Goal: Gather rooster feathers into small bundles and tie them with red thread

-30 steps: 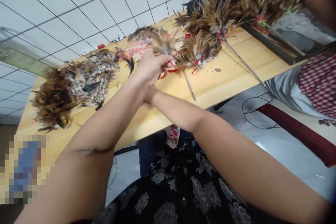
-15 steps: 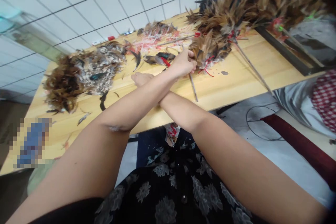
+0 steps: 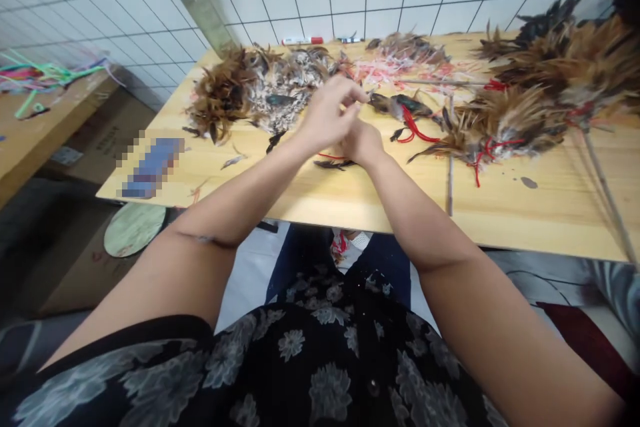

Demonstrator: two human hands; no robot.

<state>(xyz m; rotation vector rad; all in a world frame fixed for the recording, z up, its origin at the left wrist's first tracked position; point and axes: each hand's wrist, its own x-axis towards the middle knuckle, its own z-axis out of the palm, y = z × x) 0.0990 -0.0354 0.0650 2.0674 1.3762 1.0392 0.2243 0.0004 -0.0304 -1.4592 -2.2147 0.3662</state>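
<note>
My left hand (image 3: 327, 113) hovers over the wooden table (image 3: 380, 203), its fingertips pinched together at the end of a small dark feather bundle (image 3: 400, 107) tied with red string (image 3: 415, 133). Whether it grips the bundle is hard to tell. My right hand (image 3: 364, 141) sits just behind and under the left one, its fingers hidden. A heap of loose brown and speckled feathers (image 3: 250, 83) lies to the left of my hands. Finished feather dusters (image 3: 530, 113) with thin sticks (image 3: 450, 173) lie to the right.
Pink and red scraps (image 3: 400, 70) litter the far middle of the table, with a red marker (image 3: 303, 40) by the tiled wall. A bottle (image 3: 200, 0) stands at the far left corner. Another table with coloured strings (image 3: 45, 73) is on the left, above cardboard boxes (image 3: 95, 140).
My arms were crossed, the left hand reaching right to a duster. They have uncrossed and both hands have come together at the table's middle. The view swung left.
</note>
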